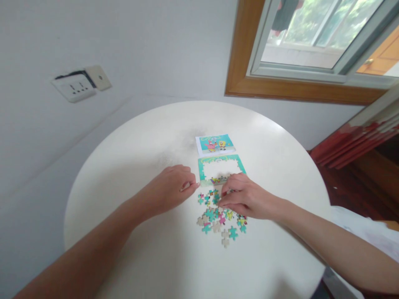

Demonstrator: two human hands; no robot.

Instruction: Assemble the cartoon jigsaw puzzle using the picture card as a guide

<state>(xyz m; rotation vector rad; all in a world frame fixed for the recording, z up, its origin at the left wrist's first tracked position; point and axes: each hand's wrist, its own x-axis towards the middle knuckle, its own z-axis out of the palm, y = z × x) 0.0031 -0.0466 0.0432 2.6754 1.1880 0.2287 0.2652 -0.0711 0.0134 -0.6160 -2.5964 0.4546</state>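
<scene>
Loose puzzle pieces [216, 226], teal, pink, yellow and beige, lie in a pile on the white round table. Just beyond them is a teal puzzle frame [202, 169] with an open middle and some colourful pieces along its near edge. A picture card [216, 144] with a pink and a yellow cartoon figure lies behind the frame. My left hand [174, 185], its fingers curled closed, rests left of the frame and pile; whatever it may hold is hidden. Over the pile's upper right, my right hand [238, 196] has its fingers bent together at the pieces, their tips partly hidden.
The round table [124, 153] stands against a pale wall with a socket [75, 86] at the left. A wood-framed window [299, 41] is at the upper right, with a red curtain [352, 137] below it. White cloth [364, 232] lies beyond the table's right edge.
</scene>
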